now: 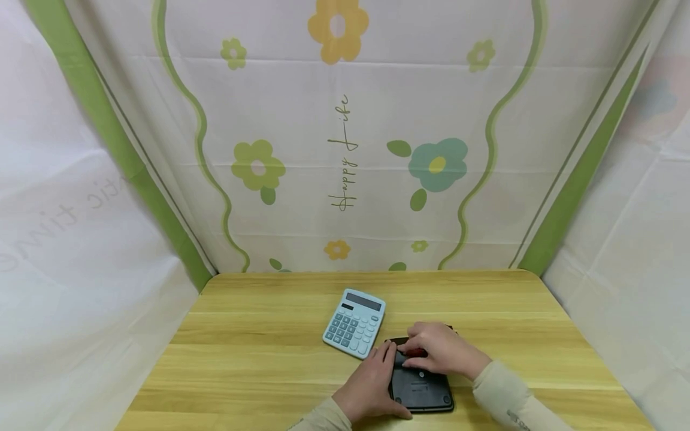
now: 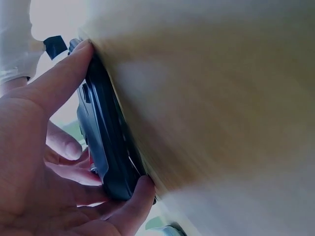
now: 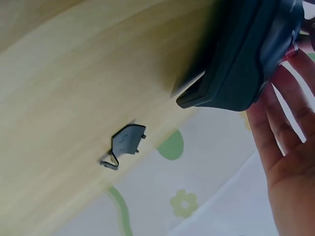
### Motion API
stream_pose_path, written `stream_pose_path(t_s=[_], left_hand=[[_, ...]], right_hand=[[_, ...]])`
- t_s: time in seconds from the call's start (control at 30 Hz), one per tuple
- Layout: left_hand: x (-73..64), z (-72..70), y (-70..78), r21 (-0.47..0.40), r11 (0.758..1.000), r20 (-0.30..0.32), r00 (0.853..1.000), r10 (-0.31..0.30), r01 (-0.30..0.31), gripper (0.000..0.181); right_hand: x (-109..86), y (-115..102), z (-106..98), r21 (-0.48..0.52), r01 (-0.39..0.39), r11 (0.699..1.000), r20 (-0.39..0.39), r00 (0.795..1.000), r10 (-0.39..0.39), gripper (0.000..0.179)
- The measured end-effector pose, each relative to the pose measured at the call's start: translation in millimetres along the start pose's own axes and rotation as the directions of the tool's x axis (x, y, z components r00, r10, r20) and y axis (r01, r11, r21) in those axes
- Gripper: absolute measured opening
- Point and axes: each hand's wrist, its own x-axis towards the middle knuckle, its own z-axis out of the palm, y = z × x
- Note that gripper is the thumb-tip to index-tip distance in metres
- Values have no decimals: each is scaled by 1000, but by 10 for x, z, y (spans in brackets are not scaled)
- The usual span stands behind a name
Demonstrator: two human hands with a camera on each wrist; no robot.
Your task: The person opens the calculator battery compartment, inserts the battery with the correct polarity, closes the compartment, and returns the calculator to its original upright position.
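A black calculator [image 1: 423, 395] lies with its underside up, showing rubber feet and a screw. My left hand [image 1: 371, 386] grips it at the left side, thumb at the near edge and fingers toward the far left corner. Over its far part, my right hand [image 1: 444, 350] pinches a small red-and-black battery [image 1: 415, 353], mostly hidden by the fingers. A metal end shows beside the red in the left wrist view. Past the right hand lies a small dark battery cover [image 3: 128, 140] with a bent clip, off the calculator.
A light blue calculator [image 1: 354, 323] lies face up, just beyond and left of the black one. Both rest on a wooden table [image 1: 242, 347]. Printed fabric [image 1: 345, 120] hangs behind the far edge and along both sides.
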Motion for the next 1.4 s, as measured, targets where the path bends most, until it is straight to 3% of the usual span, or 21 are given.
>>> stream_pose_path(t_s=[0.17,0.5,0.67,0.93,1.13,1.4], left_hand=[[-17,16,0,-2,1000,8,1000,2,-2,129],[11,17,-13,25,1000,0,1000,12,-11,129],[6,20,-21,11,1000,2,1000,10,-10,129],[1,16,-22,5,1000,-2,1000,4,-4,128],[20,20,-28,26,1000,-1,1000,-2,2,129],[22,35,-8,41,999,-10,1000,11,-10,130]], right_hand=[[-19,-47,29,-63,46,997,-17,999,-47,23],[-69,-41,40,-107,40,993,-55,997,-46,26],[-86,-48,45,-67,-3,998,-34,999,0,23],[-139,-39,13,-32,-131,991,53,990,133,33],[-163,-48,-8,-51,-160,986,100,981,164,41],[-194,-66,-47,-80,-151,985,108,981,159,42]])
